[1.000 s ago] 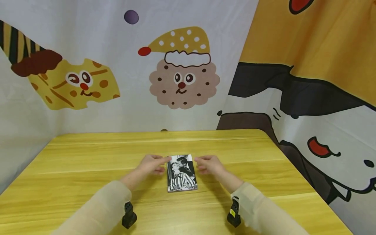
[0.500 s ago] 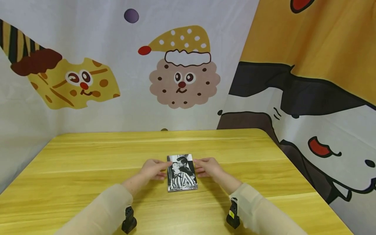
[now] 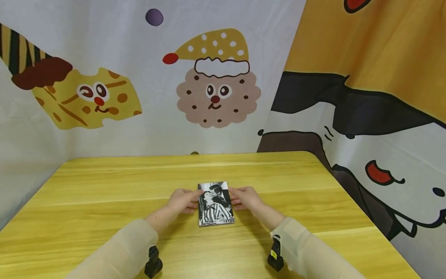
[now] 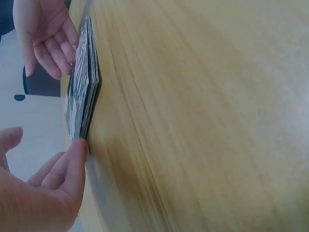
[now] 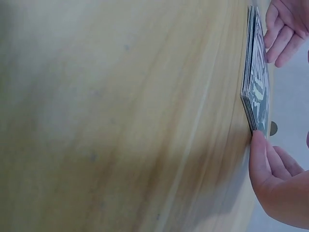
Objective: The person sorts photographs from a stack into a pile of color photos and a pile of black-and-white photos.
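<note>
A thin stack of cards [image 3: 216, 209] lies flat on the wooden table, its top bearing a black-and-white picture of two people, one in stripes. Several layers show along the edge of the stack [image 4: 88, 79] in the left wrist view. My left hand [image 3: 181, 200] touches its left side with the fingertips, the thumb held apart above. On the opposite side, my right hand [image 3: 245, 197] rests its fingertips against the edge, as the right wrist view shows at that hand [image 5: 280, 179]. Neither hand wraps round the stack.
The yellow wood-grain table [image 3: 104, 224] extends on all sides of the stack. Behind it hangs a white curtain [image 3: 146, 128] with cartoon prints. Each wrist wears a small black device, such as the one on the left wrist [image 3: 153, 261].
Both hands have come slightly nearer to the person and closer in, the fingertips meeting the sides of the stack. The stack has stayed about where it was.
</note>
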A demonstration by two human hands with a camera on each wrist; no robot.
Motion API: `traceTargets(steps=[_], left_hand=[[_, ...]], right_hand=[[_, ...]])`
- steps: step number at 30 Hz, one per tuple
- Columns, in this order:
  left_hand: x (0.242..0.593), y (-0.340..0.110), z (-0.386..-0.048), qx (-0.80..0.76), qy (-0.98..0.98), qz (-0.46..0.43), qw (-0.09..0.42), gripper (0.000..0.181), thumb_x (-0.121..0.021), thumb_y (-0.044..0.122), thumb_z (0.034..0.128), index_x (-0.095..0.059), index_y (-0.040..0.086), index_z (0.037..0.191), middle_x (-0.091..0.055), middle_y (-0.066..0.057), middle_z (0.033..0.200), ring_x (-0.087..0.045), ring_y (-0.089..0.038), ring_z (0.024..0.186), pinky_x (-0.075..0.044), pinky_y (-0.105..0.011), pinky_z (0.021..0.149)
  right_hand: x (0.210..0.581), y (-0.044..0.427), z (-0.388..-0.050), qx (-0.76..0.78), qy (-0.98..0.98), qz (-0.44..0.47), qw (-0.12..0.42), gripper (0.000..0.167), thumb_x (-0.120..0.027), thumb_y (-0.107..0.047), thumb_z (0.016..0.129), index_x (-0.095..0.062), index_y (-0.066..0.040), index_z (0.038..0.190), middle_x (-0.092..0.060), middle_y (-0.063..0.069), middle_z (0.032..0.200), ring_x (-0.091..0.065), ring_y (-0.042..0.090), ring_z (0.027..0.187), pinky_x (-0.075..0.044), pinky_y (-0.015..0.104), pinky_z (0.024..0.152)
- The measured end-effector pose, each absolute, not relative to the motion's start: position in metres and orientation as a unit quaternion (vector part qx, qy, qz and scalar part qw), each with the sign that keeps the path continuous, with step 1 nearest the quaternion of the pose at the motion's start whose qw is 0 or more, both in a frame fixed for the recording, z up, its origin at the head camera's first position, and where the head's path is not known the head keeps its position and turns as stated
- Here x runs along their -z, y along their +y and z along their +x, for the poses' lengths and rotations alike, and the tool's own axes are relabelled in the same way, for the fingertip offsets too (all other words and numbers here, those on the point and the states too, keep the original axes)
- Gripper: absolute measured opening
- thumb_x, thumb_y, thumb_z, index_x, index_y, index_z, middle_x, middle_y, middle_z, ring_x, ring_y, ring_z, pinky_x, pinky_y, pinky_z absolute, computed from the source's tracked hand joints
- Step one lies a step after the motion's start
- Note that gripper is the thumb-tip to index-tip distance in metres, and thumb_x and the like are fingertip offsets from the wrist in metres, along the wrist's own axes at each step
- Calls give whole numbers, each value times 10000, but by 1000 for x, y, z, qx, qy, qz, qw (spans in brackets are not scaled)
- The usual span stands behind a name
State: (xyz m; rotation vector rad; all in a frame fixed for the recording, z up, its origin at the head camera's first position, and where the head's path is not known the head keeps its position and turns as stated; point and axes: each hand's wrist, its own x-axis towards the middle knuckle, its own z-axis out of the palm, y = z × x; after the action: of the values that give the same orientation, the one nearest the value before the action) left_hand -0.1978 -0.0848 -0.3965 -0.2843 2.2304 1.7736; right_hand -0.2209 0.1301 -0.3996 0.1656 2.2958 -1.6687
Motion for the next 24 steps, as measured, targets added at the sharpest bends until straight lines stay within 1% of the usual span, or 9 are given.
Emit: traceTargets(steps=[4, 7, 13, 18, 22, 24], left_hand=[[394, -83, -197, -600, 784, -89, 131, 525, -570, 262, 905, -490, -165, 1198, -602, -305, 1131, -646, -348, 958, -589, -360, 763], [392, -83, -197, -597, 787, -88, 130, 505, -541, 254, 916, -495, -164, 1197, -596, -308, 1138, -643, -348, 958, -587, -362, 775], [390, -82, -198, -606, 781, -100, 112, 460, -549, 195, 903, -508, -159, 1195, -617, -300, 1100, -658, -287, 867, -593, -350, 743], [391, -80, -201, -630, 763, -106, 99, 406, -566, 77, 888, -512, -143, 1225, -636, -276, 1035, -642, -190, 764, -598, -316, 707], [393, -79, -202, -654, 744, -103, 94, 403, -565, -25, 870, -512, -112, 1260, -600, -273, 1115, -616, -125, 736, -597, -291, 704], [394, -79, -203, -661, 737, -101, 94, 416, -562, -51, 862, -507, -106, 1271, -570, -262, 1156, -604, -112, 741, -596, -282, 706]], right_hand=[[397, 129, -220, 574, 804, 59, 147, 528, -561, -257, 933, -482, 157, 1250, -635, 280, 1094, -663, 313, 928, -598, 366, 716], [394, 128, -221, 575, 803, 62, 141, 517, -558, -256, 935, -492, 157, 1240, -640, 279, 1082, -664, 305, 916, -597, 372, 723], [391, 127, -222, 592, 793, 67, 127, 472, -561, -197, 930, -500, 169, 1222, -652, 291, 1028, -663, 198, 751, -598, 374, 721], [392, 127, -223, 611, 777, 77, 128, 391, -585, -108, 899, -542, 144, 1194, -664, 260, 1007, -630, 134, 690, -601, 336, 700], [392, 128, -224, 633, 759, 85, 128, 351, -595, 3, 860, -562, 137, 1184, -666, 224, 1000, -595, 98, 662, -593, 270, 657], [392, 127, -224, 642, 751, 86, 127, 355, -590, 51, 844, -561, 138, 1188, -660, 233, 1013, -578, 84, 638, -577, 234, 629]])
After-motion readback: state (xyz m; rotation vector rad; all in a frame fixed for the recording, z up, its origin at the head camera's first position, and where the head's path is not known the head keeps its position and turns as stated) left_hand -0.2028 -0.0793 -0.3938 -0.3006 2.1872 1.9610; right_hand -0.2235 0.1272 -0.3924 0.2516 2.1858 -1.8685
